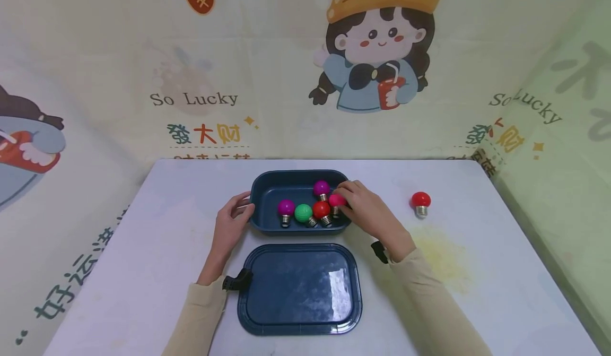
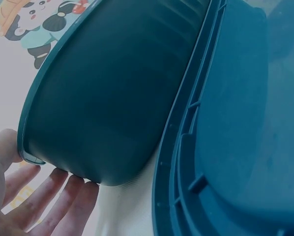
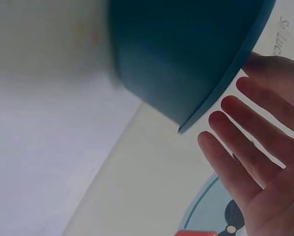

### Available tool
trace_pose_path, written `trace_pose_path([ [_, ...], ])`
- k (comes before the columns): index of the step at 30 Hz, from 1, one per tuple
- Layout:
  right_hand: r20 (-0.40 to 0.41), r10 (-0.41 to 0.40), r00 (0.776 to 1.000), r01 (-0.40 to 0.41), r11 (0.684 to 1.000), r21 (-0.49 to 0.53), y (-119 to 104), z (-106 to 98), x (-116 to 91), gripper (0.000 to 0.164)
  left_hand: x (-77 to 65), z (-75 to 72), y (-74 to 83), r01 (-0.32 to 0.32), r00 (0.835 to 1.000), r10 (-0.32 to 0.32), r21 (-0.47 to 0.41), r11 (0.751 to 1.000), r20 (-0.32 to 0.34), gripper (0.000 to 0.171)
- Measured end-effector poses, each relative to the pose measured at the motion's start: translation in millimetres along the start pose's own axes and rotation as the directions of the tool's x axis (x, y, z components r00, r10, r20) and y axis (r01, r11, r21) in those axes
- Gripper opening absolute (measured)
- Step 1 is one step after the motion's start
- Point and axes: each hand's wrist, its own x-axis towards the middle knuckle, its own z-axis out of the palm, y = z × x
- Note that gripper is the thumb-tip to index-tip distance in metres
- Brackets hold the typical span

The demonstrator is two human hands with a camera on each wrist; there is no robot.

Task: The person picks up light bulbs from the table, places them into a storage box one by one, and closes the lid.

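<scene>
Pink bulb [image 1: 337, 200] sits inside our box [image 1: 268, 197], at its right end; our right hand [image 1: 366, 210] pinches it. Our left hand [image 1: 230, 226], grip relaxed, touches the opposite end.

Both arms [image 1: 436, 297] reach forward. Left hand [image 1: 231, 224] has its thumb apart, fingers pretty relaxed. Right hand [image 1: 368, 208] is palm down, kinda pinching thumb-side, other fingers fanned out.

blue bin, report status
Left hand touching left end of blue bin. Right hand pinching pink bulb inside. One red bulb outside. No obstruction visible.
</scene>
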Motion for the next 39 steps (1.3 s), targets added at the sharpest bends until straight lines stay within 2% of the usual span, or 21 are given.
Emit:
trace_pose_path([
  [12,0.048,0.112,0.993,-0.111,0.994,-0.016,17,-15,-11,0.039,0.7,-0.8,-2.0,0.008,1.000,-0.008,-0.006,1.000,0.005,0.042],
  [19,0.038,0.128,0.991,-0.127,0.991,-0.040,29,-17,-20,0.042,13.2,1.9,-38.2,-0.018,1.000,0.018,-0.005,1.000,-0.018,0.042],
  [30,0.020,0.171,0.985,-0.170,0.984,-0.044,48,-24,-31,0.040,13.1,1.7,-37.2,-0.002,1.000,0.002,-0.024,1.000,-0.008,0.043],
  [39,-0.043,0.186,0.982,-0.187,0.982,-0.018,64,-34,-43,0.035,12.8,1.6,-36.1,0.006,1.000,-0.006,-0.023,1.000,-0.010,0.042],
])
